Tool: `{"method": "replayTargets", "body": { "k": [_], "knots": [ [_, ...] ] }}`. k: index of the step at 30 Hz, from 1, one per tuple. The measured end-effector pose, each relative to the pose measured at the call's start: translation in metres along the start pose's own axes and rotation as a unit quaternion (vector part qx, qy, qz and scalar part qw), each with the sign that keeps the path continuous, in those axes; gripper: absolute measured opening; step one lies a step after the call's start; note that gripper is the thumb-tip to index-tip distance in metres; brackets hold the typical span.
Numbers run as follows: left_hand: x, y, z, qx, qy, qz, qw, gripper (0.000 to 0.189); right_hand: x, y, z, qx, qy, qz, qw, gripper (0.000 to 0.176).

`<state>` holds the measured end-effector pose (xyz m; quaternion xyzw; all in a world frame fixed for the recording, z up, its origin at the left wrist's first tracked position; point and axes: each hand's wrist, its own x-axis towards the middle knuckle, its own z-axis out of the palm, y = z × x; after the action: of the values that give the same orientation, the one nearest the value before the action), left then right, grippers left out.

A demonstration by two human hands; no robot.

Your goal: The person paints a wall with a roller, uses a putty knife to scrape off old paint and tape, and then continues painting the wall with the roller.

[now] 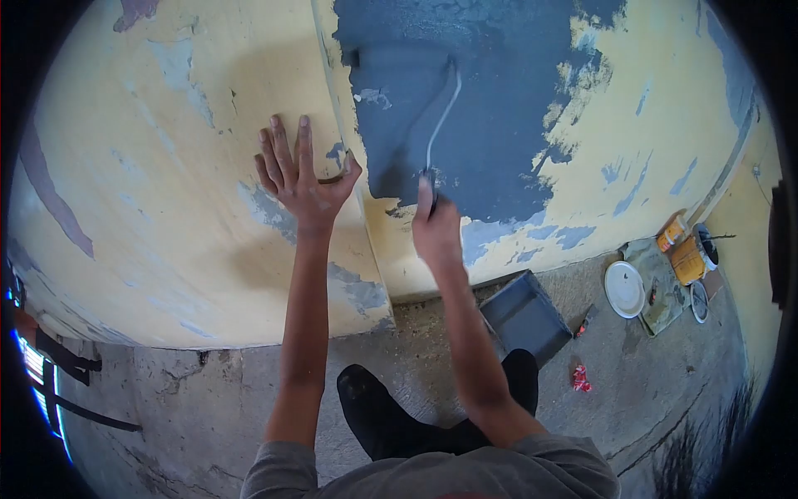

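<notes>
My left hand point(312, 187) lies flat with spread fingers on the yellow wall point(224, 158), by the edge of a raised section. My right hand point(437, 229) is wrapped round the handle of a paint roller point(447, 108). Its bent metal rod reaches up to the dark grey roller head, which lies against the grey painted patch point(499, 141) and blends into it. The patch has ragged edges over the yellow, peeling surface.
A grey paint tray point(526, 316) sits on the concrete floor near my feet. Farther right are a white lid point(624, 289), yellow containers point(688, 259), a dark bucket point(706, 247) and a red-white wrapper point(581, 378). A scraper-like tool point(586, 322) lies beside the tray.
</notes>
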<state>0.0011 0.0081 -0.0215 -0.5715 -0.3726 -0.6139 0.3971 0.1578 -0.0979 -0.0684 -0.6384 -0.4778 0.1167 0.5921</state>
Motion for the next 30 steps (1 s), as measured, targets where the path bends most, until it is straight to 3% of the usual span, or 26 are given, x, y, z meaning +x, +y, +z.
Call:
{"method": "replayTargets", "body": {
  "k": [2,8,12,14,15,19,21,25,27,30],
  "knots": [
    [0.003,0.0,0.002,0.009,-0.007,0.0,1.0,0.073,0.016,-0.03,-0.017,-0.004,-0.037,0.03,0.999,0.058],
    [-0.002,0.0,0.001,-0.007,0.006,-0.01,1.0,0.069,-0.079,0.092,0.024,-0.043,-0.025,0.067,0.997,0.051],
    [-0.003,0.0,-0.001,0.007,-0.005,0.003,1.0,0.073,-0.077,0.086,0.021,-0.06,-0.063,0.129,0.988,0.049],
    [0.0,0.001,0.0,-0.001,0.001,0.004,1.0,0.073,-0.042,0.066,0.018,-0.035,0.012,0.011,0.999,0.053],
    [0.0,0.001,-0.002,0.0,-0.007,0.001,1.0,0.072,-0.021,0.029,0.001,-0.062,-0.027,0.035,0.997,0.057],
    [0.001,0.002,-0.002,-0.007,-0.001,0.001,1.0,0.072,0.027,-0.022,-0.018,-0.076,0.003,-0.05,0.996,0.062],
    [0.001,0.002,-0.002,-0.007,-0.003,-0.002,1.0,0.072,0.025,-0.019,-0.016,-0.092,-0.02,-0.01,0.995,0.062],
    [0.0,0.002,-0.002,-0.005,-0.004,-0.006,1.0,0.072,-0.054,0.066,0.007,-0.052,-0.04,0.056,0.996,0.06],
    [0.001,0.003,-0.002,-0.004,-0.007,-0.006,1.0,0.073,-0.082,0.082,0.006,-0.06,-0.073,0.131,0.987,0.058],
    [-0.001,0.003,-0.004,-0.006,-0.011,-0.004,1.0,0.072,-0.07,0.081,0.007,-0.115,-0.054,0.118,0.985,0.053]
  ]
}}
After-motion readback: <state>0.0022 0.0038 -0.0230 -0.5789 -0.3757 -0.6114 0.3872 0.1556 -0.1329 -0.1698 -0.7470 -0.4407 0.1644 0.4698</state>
